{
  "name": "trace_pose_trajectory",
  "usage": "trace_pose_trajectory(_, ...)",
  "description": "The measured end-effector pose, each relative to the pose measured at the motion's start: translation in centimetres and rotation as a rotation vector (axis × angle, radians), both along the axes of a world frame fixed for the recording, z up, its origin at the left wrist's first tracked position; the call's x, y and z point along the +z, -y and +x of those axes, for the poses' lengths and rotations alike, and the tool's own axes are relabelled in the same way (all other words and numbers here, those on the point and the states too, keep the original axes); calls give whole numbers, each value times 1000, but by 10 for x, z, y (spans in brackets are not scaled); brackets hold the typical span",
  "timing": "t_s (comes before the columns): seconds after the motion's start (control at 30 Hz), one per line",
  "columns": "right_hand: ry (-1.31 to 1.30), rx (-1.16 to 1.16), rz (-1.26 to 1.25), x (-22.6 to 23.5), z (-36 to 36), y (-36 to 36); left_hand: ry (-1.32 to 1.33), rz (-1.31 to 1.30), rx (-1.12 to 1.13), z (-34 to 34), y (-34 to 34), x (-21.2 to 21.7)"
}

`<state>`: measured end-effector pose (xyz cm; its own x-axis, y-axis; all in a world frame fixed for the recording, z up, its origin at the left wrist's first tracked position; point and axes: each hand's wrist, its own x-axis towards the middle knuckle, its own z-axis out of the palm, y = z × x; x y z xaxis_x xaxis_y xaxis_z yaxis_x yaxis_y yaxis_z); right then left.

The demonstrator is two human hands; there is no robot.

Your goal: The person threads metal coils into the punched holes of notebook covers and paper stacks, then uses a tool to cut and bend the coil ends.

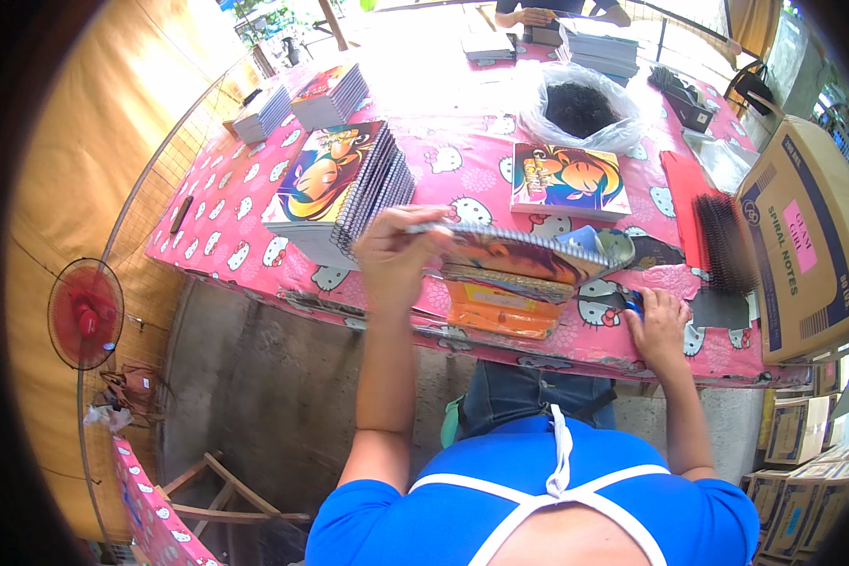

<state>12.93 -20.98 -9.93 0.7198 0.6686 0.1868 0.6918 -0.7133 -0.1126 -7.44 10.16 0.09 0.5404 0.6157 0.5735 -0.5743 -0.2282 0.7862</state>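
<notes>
My left hand (393, 257) grips a spiral notebook (528, 257) by its left end. The notebook is tilted, wire binding uppermost, over an orange block-like stack (505, 313) near the table's front edge. To the right, my right hand (661, 326) rests low over the table, its fingers closed round a small blue-handled tool (636, 302); the tool's working end is too small to make out. Left of the held notebook stands a tall stack of spiral notebooks (335, 184) with colourful illustrated covers. Beyond it lies a lower stack of unbound notebooks (568, 179).
A plastic bag of black coils (580, 108) stands farther back. Black spiral wires (722, 236) and a big cardboard box (811, 236) are at the right. More notebook stacks (328, 94) sit far left. Across the table a person's hand (535, 17) shows. A red fan (87, 316) stands left.
</notes>
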Motion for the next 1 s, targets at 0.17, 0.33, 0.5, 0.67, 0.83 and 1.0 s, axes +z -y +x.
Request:
trace_pose_trajectory(0.17,-214,161,492,42,-7,22,261,463,668,-55,73,83)
trace_pose_trajectory(0.33,-523,420,677,87,-66,-9,-222,604,408,-6,100,2)
trace_pose_trajectory(0.5,-352,624,673,97,-81,-34,-256,412,386,6,117,-17)
trace_pose_trajectory(0.67,-317,648,676,98,-82,-40,-196,517,407,6,116,-15)
trace_pose_trajectory(0.83,-330,606,689,98,-85,-40,-207,496,416,6,118,-16)
trace_pose_trajectory(1.0,-764,612,635,103,-82,-41,-195,525,426,6,117,-20)
